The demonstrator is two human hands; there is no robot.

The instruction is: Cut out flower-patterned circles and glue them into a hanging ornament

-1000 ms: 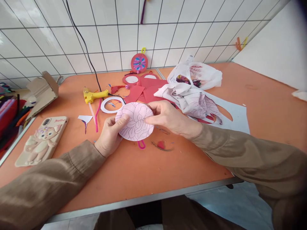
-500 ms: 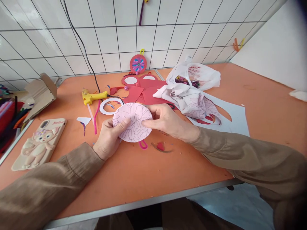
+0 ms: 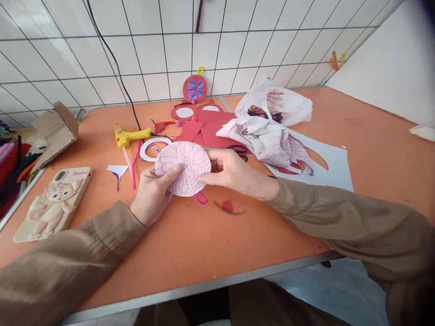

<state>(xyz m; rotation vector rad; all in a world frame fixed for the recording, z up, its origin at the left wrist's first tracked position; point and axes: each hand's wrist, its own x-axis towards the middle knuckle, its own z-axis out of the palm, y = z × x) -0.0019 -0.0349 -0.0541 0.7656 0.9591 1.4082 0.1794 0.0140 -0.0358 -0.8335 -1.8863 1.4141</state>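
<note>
A pale pink disc (image 3: 185,158) with dark petal-like lines is held up above the table between both hands. My left hand (image 3: 152,192) is closed on its lower left edge, the thumb lying flat across its face. At the right edge, my right hand (image 3: 231,174) pinches the disc between thumb and fingers. A bright pink pipe-cleaner loop (image 3: 201,198) shows below the disc; the disc hides where it starts. Behind the disc lies a white paper ring (image 3: 146,151), and black scissors (image 3: 242,153) show partly past my right hand.
Left of the ring lies a yellow glue gun (image 3: 132,135) with its cord. A phone in a cartoon case (image 3: 52,203) and a torn cardboard box (image 3: 57,133) are at the left. Red paper pieces (image 3: 210,129), a decorated red disc (image 3: 195,89) and a white plastic bag (image 3: 292,106) stand behind.
Both hands and the pink disc have shifted slightly left and up in view. More of the black scissors shows behind my right hand. The grip looks the same.
</note>
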